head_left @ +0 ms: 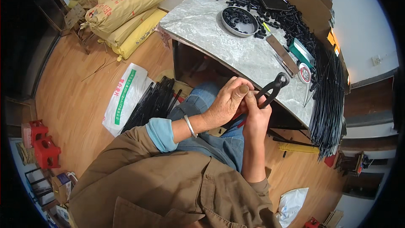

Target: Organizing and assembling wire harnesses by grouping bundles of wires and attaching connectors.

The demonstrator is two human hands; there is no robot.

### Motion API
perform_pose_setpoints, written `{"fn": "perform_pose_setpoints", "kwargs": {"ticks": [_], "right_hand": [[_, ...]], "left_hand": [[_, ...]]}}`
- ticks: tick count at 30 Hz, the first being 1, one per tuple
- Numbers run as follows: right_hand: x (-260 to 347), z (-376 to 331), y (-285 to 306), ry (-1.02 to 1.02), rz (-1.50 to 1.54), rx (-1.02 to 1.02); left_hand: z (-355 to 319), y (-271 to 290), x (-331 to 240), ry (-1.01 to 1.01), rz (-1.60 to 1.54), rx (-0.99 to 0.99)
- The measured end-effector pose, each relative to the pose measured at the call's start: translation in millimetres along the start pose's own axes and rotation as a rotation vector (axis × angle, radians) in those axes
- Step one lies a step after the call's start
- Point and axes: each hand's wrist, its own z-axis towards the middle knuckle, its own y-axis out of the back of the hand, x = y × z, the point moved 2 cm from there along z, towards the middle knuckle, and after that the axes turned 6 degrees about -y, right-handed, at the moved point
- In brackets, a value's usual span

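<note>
Both hands meet above my lap, beside the table's near edge. My right hand [256, 116] is closed around a black metal hand tool [273, 89] that looks like pliers or pincers. Its rounded head points up and away toward the tabletop. A bit of red shows below the hands, possibly part of its handle. My left hand [230, 101], with a silver bangle [190, 126] at the wrist, presses against the right one. Its fingers are closed together, and what lies between them is hidden.
On the grey marbled table [194, 19] are a round metal tray [239, 22] of small black parts, a pile of black bolt-like pieces [291, 21] and a bundle of thin black rods [327, 105]. Black strips [152, 103] lie on a white sack [122, 95]. Stacked sacks [122, 14] stand far left.
</note>
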Motion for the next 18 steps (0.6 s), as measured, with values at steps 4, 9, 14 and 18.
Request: {"fn": "perform_pose_setpoints", "kwargs": {"ticks": [4, 9, 14, 18], "right_hand": [[-4, -15, -11, 0.283, -0.288, -0.145], [-3, -22, -9, 0.561, -0.580, -0.073], [25, -21, 0, -0.011, -0.361, 0.238], [49, -23, 17, -0.246, -0.232, 0.510]], "left_hand": [[4, 1, -12, -0.079, 0.064, -0.060], [3, 12, -3, 0.112, -0.158, 0.038], [5, 14, -11, 0.244, -0.294, -0.012], [7, 20, -10, 0.215, -0.270, 0.041]]}}
